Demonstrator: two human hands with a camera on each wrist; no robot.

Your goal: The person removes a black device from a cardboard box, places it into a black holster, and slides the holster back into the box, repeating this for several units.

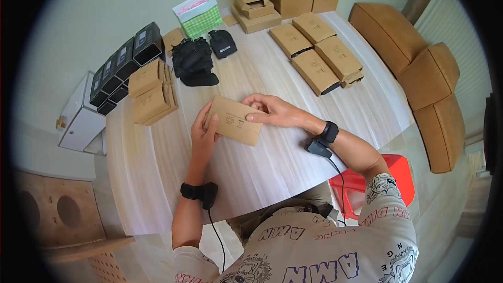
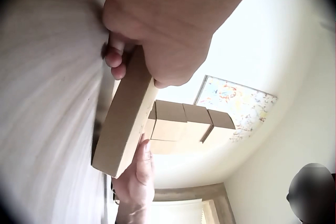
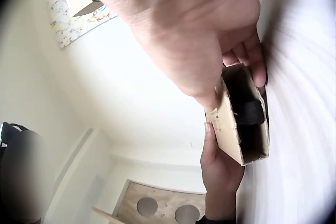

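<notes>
A small flat cardboard box [image 1: 230,132] with printed marks on top is held over the near half of the table, between both hands. My left hand [image 1: 204,133] grips its left end, thumb on top and fingers beneath. At the other end my right hand [image 1: 277,111] pinches it, with the thumb on the printed face. In the right wrist view the box's end [image 3: 228,129] is open, and a black item [image 3: 249,112] shows inside. The left wrist view shows the box's long plain side [image 2: 123,119].
Several cardboard boxes [image 1: 317,71] lie at the right back of the table [image 1: 251,178]; more cardboard boxes [image 1: 154,94] are stacked at left. Black pouches [image 1: 194,60] lie near a green checked bag [image 1: 200,21]. Black boxes [image 1: 126,57] stand along the left edge. A red stool [image 1: 401,178] is at right.
</notes>
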